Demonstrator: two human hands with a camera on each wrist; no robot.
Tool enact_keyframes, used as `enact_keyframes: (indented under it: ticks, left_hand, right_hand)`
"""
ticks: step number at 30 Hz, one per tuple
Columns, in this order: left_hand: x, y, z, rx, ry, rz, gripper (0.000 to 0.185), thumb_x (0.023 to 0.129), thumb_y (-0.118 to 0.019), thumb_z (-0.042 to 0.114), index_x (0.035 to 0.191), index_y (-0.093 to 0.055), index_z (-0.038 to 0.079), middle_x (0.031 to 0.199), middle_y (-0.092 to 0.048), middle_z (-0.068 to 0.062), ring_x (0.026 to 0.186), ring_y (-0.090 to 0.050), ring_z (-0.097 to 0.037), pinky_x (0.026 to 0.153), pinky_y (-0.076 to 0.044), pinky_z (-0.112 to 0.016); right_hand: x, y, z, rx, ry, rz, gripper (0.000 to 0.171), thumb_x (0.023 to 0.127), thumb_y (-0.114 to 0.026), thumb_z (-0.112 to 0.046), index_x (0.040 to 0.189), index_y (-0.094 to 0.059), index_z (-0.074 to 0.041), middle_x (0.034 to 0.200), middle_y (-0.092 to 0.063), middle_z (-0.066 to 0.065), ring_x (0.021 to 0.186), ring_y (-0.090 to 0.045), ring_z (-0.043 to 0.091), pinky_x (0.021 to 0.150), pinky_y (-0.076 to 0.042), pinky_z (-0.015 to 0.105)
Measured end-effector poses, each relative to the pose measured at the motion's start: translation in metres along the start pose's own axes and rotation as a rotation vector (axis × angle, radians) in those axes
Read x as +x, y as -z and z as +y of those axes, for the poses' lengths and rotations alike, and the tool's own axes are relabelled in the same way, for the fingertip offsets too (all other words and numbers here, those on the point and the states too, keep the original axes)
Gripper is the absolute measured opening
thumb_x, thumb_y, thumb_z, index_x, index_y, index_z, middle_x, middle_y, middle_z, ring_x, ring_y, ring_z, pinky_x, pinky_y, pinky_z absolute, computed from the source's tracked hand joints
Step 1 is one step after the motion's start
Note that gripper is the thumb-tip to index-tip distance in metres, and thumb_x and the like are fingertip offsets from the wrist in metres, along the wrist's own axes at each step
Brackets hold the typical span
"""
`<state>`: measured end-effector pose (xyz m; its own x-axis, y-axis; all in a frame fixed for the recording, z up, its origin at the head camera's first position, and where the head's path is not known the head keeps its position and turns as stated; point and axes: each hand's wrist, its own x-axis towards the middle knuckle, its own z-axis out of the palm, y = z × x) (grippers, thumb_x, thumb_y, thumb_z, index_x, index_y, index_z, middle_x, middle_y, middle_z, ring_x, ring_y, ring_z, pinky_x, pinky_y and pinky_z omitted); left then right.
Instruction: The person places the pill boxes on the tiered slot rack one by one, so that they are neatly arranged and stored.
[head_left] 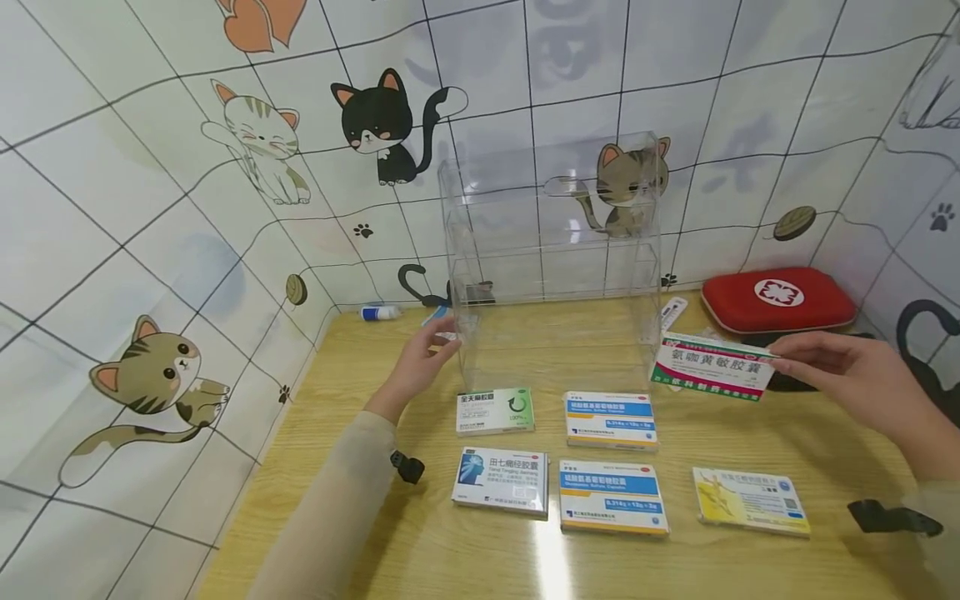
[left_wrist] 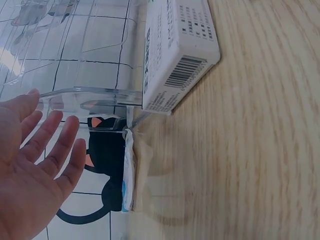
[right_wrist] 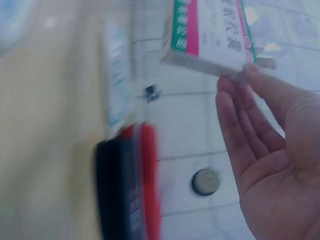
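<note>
My left hand (head_left: 417, 364), fingers straight, rests against the clear rack (head_left: 551, 250) at its 8 o'clock corner. Rack shelves appear empty. Five boxes (head_left: 609, 421) lie on the table (head_left: 750, 433), not yet shelved. My right hand (head_left: 855, 375) pinches the pink-green box (head_left: 714, 367) at the rack's 4 o'clock.

I see a white medicine box (head_left: 714, 367) with a green and magenta band and dark printed characters, held off the tabletop (head_left: 750, 433) in my right hand (head_left: 855, 375), pinched at its right end, lying long-side level and slightly tilted, just right of the clear acrylic organizer (head_left: 551, 250). That organizer is a tall, transparent, stepped rack standing upright at the back of the tabletop, its tiers empty as far as I can tell. My left hand (head_left: 420, 362) rests open-fingered against the organizer's lower left front corner.
</note>
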<state>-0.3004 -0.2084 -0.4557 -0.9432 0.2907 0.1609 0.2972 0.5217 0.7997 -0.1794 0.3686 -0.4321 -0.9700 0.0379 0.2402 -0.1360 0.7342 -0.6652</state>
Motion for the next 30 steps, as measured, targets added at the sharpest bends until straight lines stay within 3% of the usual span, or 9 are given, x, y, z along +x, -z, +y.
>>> enact_keyframes:
  ticks: [7, 11, 20, 26, 30]
  left_hand:
    - [-0.001, 0.0, 0.005, 0.026, 0.012, -0.023, 0.048, 0.108, -0.058, 0.031, 0.152, -0.047, 0.015, 0.146, -0.057, -0.01, 0.123, -0.063, -0.033, 0.097, -0.055, -0.051]
    - [-0.002, 0.001, 0.007, 0.02, 0.021, -0.031, 0.048, 0.108, -0.058, 0.029, 0.152, -0.046, 0.015, 0.146, -0.056, -0.01, 0.121, -0.064, -0.031, 0.097, -0.055, -0.049]
    - [-0.001, 0.001, 0.012, 0.036, 0.028, -0.061, 0.048, 0.108, -0.057, 0.027, 0.152, -0.045, 0.014, 0.147, -0.054, -0.012, 0.116, -0.067, -0.03, 0.094, -0.056, -0.048]
    - [0.001, 0.001, 0.012, 0.028, 0.029, -0.071, 0.049, 0.108, -0.057, 0.028, 0.153, -0.043, 0.014, 0.148, -0.053, -0.012, 0.112, -0.069, -0.029, 0.094, -0.055, -0.048]
    - [0.0, 0.001, 0.012, 0.009, 0.031, -0.068, 0.049, 0.107, -0.059, 0.024, 0.152, -0.044, 0.014, 0.146, -0.053, -0.012, 0.106, -0.069, -0.028, 0.094, -0.055, -0.048]
  right_hand:
    - [0.027, 0.007, -0.06, 0.067, 0.073, 0.059, 0.025, 0.094, -0.079, -0.02, 0.115, -0.074, -0.008, 0.096, -0.061, -0.038, 0.081, -0.059, -0.021, 0.071, -0.045, 0.0]
    - [0.047, 0.004, -0.097, 0.105, 0.087, 0.116, 0.027, 0.096, -0.076, -0.028, 0.115, -0.075, -0.009, 0.1, -0.061, -0.035, 0.083, -0.06, -0.02, 0.071, -0.045, 0.001]
    - [0.108, -0.005, -0.168, 0.283, 0.093, 0.26, 0.033, 0.094, -0.076, -0.035, 0.122, -0.076, -0.018, 0.1, -0.072, -0.023, 0.089, -0.066, -0.01, 0.079, -0.047, 0.004]
    - [0.155, -0.015, -0.212, 0.425, 0.173, 0.34, 0.025, 0.092, -0.079, -0.024, 0.116, -0.079, -0.015, 0.112, -0.075, -0.007, 0.093, -0.07, 0.0, 0.086, -0.052, 0.01]
    - [0.178, -0.032, -0.236, 0.467, 0.229, 0.378, 0.021, 0.092, -0.079, -0.018, 0.112, -0.08, -0.01, 0.112, -0.072, -0.004, 0.095, -0.07, 0.002, 0.088, -0.054, 0.015]
